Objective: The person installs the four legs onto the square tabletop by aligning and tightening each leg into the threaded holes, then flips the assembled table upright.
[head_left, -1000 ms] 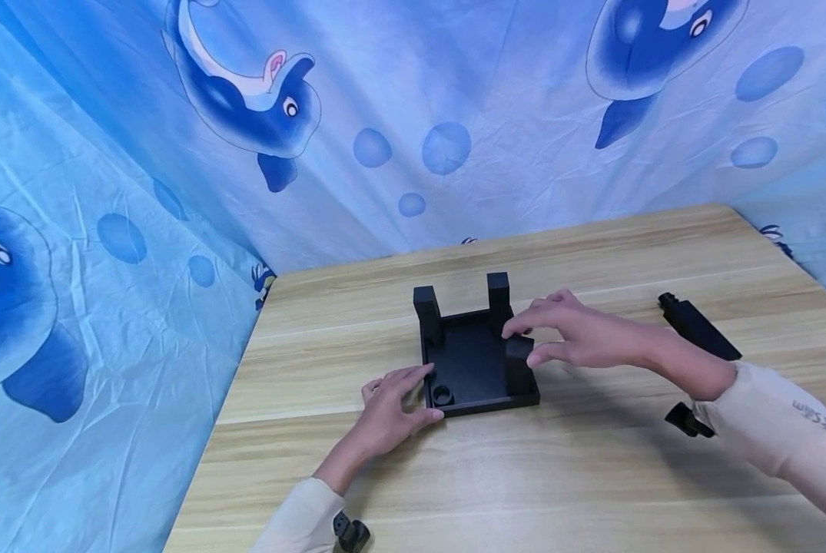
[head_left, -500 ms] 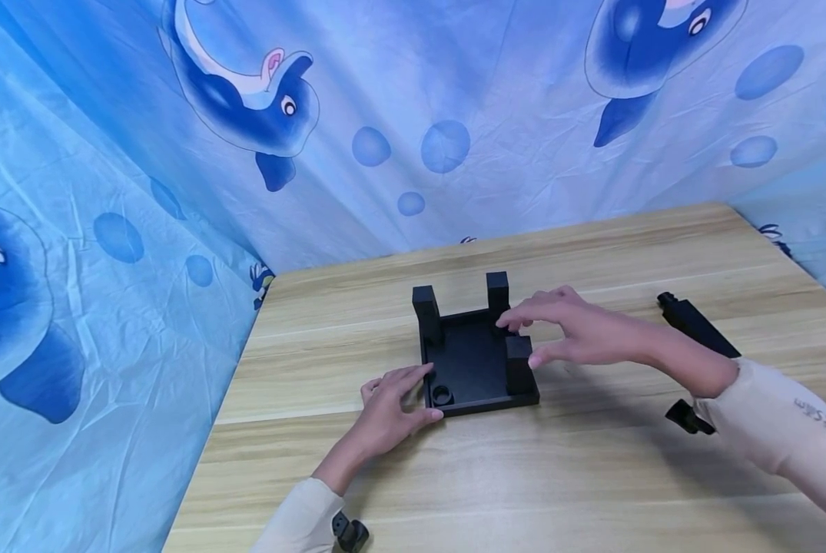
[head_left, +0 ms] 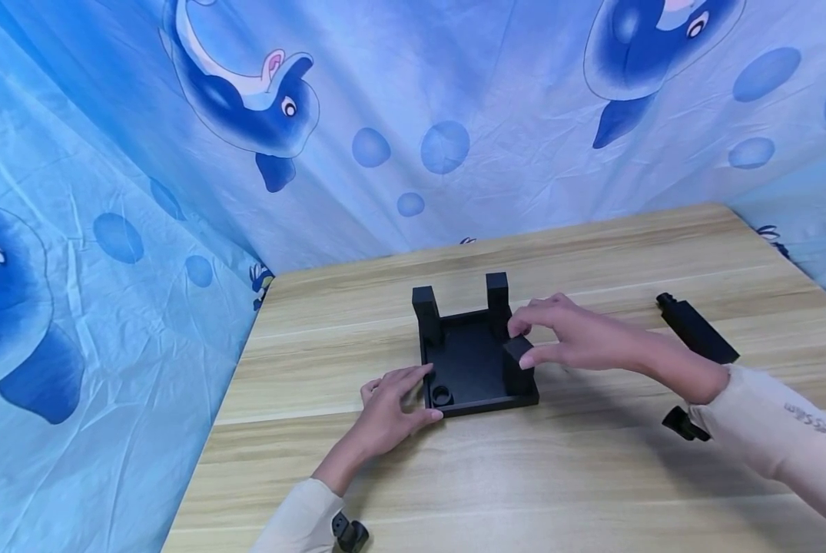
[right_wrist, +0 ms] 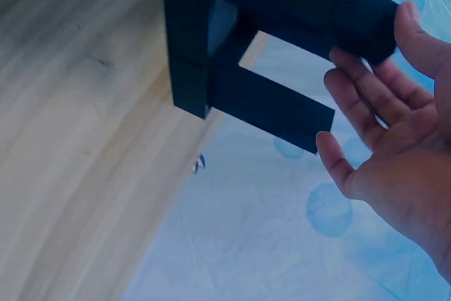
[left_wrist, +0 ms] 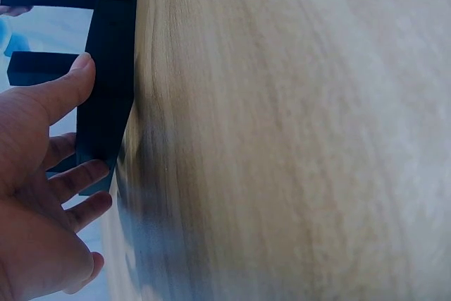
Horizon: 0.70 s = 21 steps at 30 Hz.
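A black square tabletop [head_left: 469,365] with a raised rim lies underside up on the wooden table. Black legs stand upright at its far left [head_left: 426,313], far right [head_left: 499,299] and near right corners. In the near left corner shows a round socket [head_left: 442,395]. My left hand [head_left: 390,413] holds that corner, thumb at the front rim and fingers along the left side. With thumb and fingers my right hand [head_left: 561,334] grips the top of the near right leg [head_left: 519,369]; this leg [right_wrist: 352,15] also shows in the right wrist view, partly behind fingers.
Another black leg [head_left: 698,329] with a threaded-looking end lies on the wooden table [head_left: 558,476] to the right, beyond the right forearm. A blue dolphin-print curtain [head_left: 399,100] hangs behind and to the left. Dark devices sit at both wrists.
My right hand's fingers spread apart half a second ago and now close on the near right leg. That leg's top looks turned at an angle. The left hand has stayed put.
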### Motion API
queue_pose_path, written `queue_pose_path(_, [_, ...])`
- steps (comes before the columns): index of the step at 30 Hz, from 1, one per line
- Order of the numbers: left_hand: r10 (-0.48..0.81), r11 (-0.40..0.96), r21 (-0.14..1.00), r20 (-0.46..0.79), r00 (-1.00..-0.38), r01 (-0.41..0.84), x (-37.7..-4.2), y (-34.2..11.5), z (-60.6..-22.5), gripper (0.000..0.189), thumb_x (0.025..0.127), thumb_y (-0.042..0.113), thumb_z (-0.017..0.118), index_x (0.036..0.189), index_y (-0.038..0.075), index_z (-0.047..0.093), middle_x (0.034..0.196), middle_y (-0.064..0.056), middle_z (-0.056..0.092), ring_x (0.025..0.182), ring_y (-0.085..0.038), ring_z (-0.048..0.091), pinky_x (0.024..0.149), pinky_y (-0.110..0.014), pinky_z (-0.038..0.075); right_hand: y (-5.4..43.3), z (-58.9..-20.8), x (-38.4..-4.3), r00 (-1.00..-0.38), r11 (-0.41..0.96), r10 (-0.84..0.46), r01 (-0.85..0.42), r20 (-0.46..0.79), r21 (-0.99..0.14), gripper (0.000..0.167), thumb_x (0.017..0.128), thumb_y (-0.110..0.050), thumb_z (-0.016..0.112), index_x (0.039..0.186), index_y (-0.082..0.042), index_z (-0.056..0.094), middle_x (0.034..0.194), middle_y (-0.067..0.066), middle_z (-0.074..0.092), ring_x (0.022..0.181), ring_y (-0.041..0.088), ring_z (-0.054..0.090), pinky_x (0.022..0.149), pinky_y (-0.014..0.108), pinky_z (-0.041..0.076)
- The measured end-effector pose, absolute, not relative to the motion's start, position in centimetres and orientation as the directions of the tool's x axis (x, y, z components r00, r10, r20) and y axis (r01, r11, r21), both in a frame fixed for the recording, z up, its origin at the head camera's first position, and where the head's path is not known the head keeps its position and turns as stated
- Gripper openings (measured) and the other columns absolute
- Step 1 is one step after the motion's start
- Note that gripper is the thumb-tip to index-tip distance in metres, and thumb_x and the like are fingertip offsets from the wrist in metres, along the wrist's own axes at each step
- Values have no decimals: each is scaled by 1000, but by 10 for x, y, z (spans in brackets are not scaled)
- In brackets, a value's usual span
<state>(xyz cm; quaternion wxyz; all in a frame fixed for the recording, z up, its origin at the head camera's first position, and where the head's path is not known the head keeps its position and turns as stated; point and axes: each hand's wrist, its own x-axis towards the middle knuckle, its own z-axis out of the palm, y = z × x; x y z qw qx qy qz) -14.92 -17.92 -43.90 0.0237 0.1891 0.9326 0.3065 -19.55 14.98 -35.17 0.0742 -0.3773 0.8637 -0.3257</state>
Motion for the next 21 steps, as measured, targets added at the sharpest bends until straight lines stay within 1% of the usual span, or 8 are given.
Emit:
queue_pose_path(3, [366, 741, 583, 66, -928, 334, -149, -179, -439, 72, 80, 40, 76, 143, 20, 48, 142, -1, 49, 132, -20, 40, 100, -51, 15, 147, -354, -195, -725, 515, -677, -588, 125, -624, 35, 80, -40, 75, 101, -19, 58, 102, -8, 57, 100, 15, 49, 93, 44, 29])
queue_pose_path(5, [367, 740, 582, 69, -928, 336, -150, -180, -439, 72, 80, 41, 76, 143, 20, 47, 142, -1, 49, 132, -20, 40, 100, -51, 15, 147, -353, -196, -728, 515, -674, -586, 126, -625, 36, 79, -38, 77, 101, -19, 56, 101, -7, 57, 100, 15, 49, 94, 44, 26])
queue_pose_path(8, [365, 744, 579, 66, -929, 334, -150, -180, -440, 72, 80, 41, 76, 143, 20, 47, 142, 0, 49, 132, -19, 40, 100, -50, 15, 149, -350, -197, -708, 501, -695, -603, 125, -621, 45, 79, -29, 79, 118, -19, 60, 112, -6, 59, 107, 17, 51, 95, 46, 23])
queue_pose_path(10, [364, 745, 579, 65, -929, 332, -150, -180, -440, 72, 80, 40, 76, 143, 21, 47, 142, 0, 49, 132, -19, 40, 100, -50, 15, 151, -348, -198, -671, 478, -729, -639, 134, -603, 54, 80, -24, 78, 130, -20, 58, 124, -6, 59, 115, 18, 51, 96, 49, 23])
queue_pose_path(12, [362, 746, 581, 57, -930, 326, -150, -180, -439, 72, 80, 40, 76, 144, 21, 47, 142, 0, 49, 133, -18, 40, 100, -49, 15, 152, -347, -198, -633, 450, -760, -676, 147, -583, 56, 83, -19, 75, 135, -23, 56, 130, -8, 59, 122, 22, 50, 97, 51, 22])
queue_pose_path(15, [363, 744, 585, 52, -930, 323, -150, -180, -439, 72, 81, 41, 76, 144, 22, 47, 142, 1, 49, 133, -18, 39, 100, -48, 14, 151, -347, -198, -602, 425, -782, -707, 164, -565, 48, 85, -14, 72, 131, -22, 60, 130, -8, 60, 129, 30, 46, 100, 55, 21])
queue_pose_path(18, [368, 741, 584, 60, -928, 332, -150, -180, -440, 72, 81, 41, 76, 144, 21, 47, 142, 0, 49, 132, -19, 40, 100, -49, 15, 150, -349, -198, -614, 426, -772, -693, 165, -582, 41, 84, -14, 72, 124, -20, 65, 125, -6, 63, 130, 38, 42, 101, 57, 20])
queue_pose_path(21, [370, 737, 583, 73, -926, 341, -150, -180, -440, 72, 80, 42, 76, 143, 20, 48, 142, 0, 50, 132, -20, 41, 99, -50, 16, 149, -349, -198, -627, 427, -759, -684, 177, -592, 40, 81, -17, 74, 121, -18, 65, 121, -7, 64, 129, 39, 44, 100, 55, 21])
